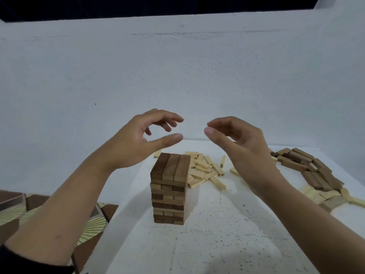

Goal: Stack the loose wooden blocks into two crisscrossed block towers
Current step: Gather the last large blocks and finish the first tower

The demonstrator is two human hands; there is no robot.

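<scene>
A crisscrossed tower of wooden blocks (169,188) stands in the middle of the white table (217,234), several layers high, with three dark blocks side by side on top. My left hand (142,139) hovers above and left of the tower top, fingers curled apart and empty. My right hand (239,141) hovers above and right of it, also empty with thumb and fingers apart. Neither hand touches the tower. A heap of pale loose blocks (205,171) lies behind the tower. Dark loose blocks (308,167) lie at the right.
A white wall (177,76) rises right behind the table. More pale blocks (325,196) lie near the right edge. Left of the table, a patterned brown and cream floor (92,226) shows below its edge.
</scene>
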